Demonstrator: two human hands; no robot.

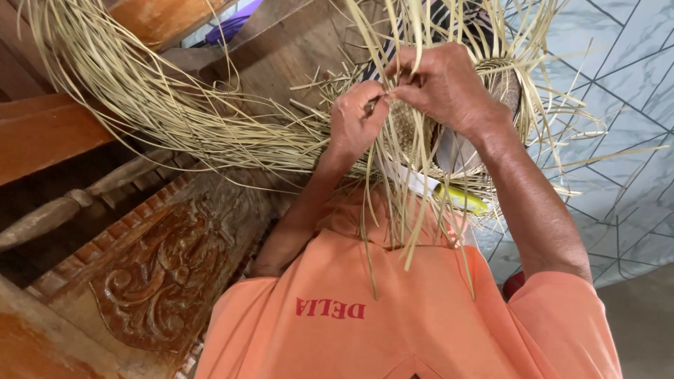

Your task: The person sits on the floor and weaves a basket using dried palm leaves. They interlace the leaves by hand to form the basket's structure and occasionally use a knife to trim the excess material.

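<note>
Both hands meet over the woven straw piece (411, 126): left hand (354, 123) and right hand (439, 84) pinch one strand (385, 95) between them, loose ends trailing downward.

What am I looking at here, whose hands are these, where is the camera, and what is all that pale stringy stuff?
One camera, worn on a person's head, looks down at their own bare hands. The left hand and right hand meet, pinching thin pale straw strands at the edge of a small round woven straw piece. A long loose bundle of the same straw trails to the left, across dark carved wooden furniture. Below is the person's orange shirt; at right, a grey tiled floor.
</note>
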